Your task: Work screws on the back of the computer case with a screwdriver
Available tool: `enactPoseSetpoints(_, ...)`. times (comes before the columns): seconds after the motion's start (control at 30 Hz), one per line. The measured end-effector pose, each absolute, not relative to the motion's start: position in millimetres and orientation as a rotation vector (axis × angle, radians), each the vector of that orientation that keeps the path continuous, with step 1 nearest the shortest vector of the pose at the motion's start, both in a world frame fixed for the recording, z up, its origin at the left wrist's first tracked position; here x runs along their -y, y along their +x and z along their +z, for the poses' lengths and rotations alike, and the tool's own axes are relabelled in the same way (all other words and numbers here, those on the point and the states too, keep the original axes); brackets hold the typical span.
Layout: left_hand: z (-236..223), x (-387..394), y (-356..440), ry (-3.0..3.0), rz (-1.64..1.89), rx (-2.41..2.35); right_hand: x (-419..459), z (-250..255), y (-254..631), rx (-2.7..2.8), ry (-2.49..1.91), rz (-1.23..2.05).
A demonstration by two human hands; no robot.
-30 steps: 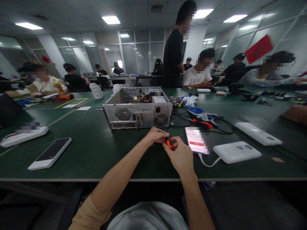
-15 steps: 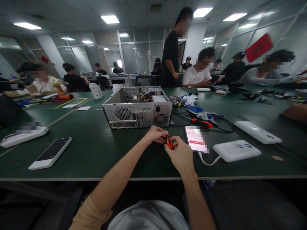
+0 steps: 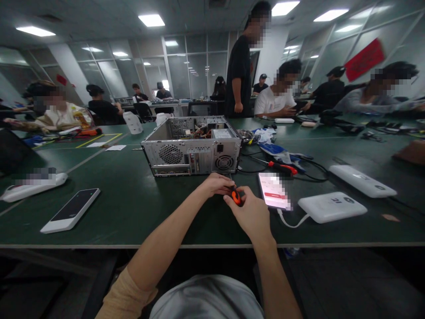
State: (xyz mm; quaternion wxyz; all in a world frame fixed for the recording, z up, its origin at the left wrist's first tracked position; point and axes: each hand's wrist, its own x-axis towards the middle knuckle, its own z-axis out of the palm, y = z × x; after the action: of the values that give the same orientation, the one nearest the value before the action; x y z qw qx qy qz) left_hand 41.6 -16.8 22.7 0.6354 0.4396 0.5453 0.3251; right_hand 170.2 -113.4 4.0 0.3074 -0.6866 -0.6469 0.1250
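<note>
A screwdriver [image 3: 236,196] with an orange and black handle is gripped by my right hand [image 3: 249,209], fingers curled round the handle. My left hand [image 3: 217,185] is closed at the front of the same screwdriver, its fingertips by the shaft. The shaft points away from me, toward the lower right corner of an open metal computer case [image 3: 179,153]. Whether the tip touches the case I cannot tell. The case lies on its side on the green table [image 3: 133,195], its fan grille and rear slots facing me, with wires and a power supply visible inside.
Right of my hands lie a lit phone [image 3: 274,191], a cabled white power bank [image 3: 332,207] and another white device [image 3: 361,181]. A second red and black screwdriver [image 3: 282,168], blue and white gloves [image 3: 277,153] and a metal bowl [image 3: 245,136] sit beside the case. At left is a white handheld device [image 3: 71,210].
The view has shifted slightly. Both hands stay on the screwdriver, and its handle has turned a little in my right fingers. The standing person's arm has dropped to their side.
</note>
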Motion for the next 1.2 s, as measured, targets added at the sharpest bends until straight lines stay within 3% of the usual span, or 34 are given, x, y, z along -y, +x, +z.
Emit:
enactPoseSetpoints(0.6, 16.2, 14.6, 42.5, 1.088, 0.69, -1.232, 109.2, 0.1, 173.2, 1.856, -1.769, 0.101)
enactPoseSetpoints(1.2, 21.6, 16.1, 41.7, 1.0, 0.713, -1.216, 111.4, 3.4, 171.9, 1.738, -1.72, 0.373)
